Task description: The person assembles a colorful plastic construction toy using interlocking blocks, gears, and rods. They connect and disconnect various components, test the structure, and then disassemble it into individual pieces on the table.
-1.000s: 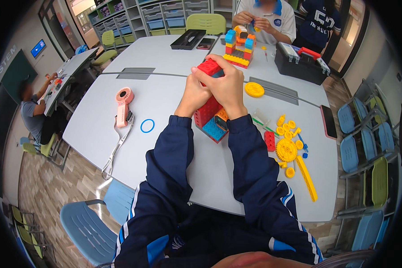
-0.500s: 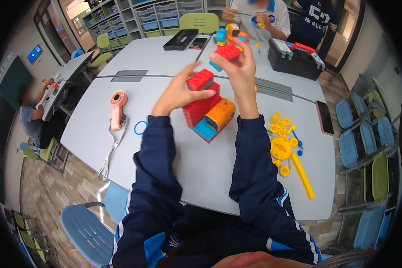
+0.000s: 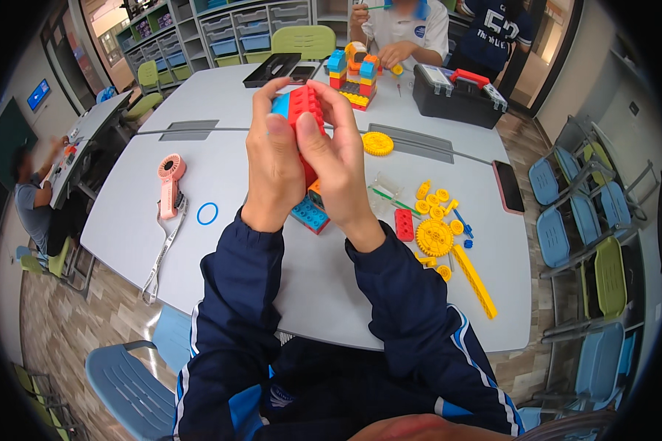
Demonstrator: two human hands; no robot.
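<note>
My left hand [image 3: 273, 158] and my right hand [image 3: 336, 158] are pressed close together, fingers curled round a red toy brick [image 3: 305, 104] with a light blue brick [image 3: 282, 105] at its left side. Both thumbs lie on the near side. Just below my hands stands a brick model. Its blue base [image 3: 310, 214] and part of an orange block [image 3: 315, 193] show; my hands cover most of its red body, so I cannot tell whether the held bricks are joined to it.
On the right lie a large yellow gear [image 3: 435, 237], a yellow beam [image 3: 475, 282], a red brick [image 3: 404, 225] and a phone [image 3: 508, 187]. At left are a pink fan [image 3: 171, 184] and blue ring [image 3: 207, 214]. Another brick model [image 3: 357, 77] and a toolbox [image 3: 460, 95] stand near a person opposite.
My right hand has brought its red and blue bricks left, against my left hand; both now close round them. A red brick and another yellow gear on the table have come into sight.
</note>
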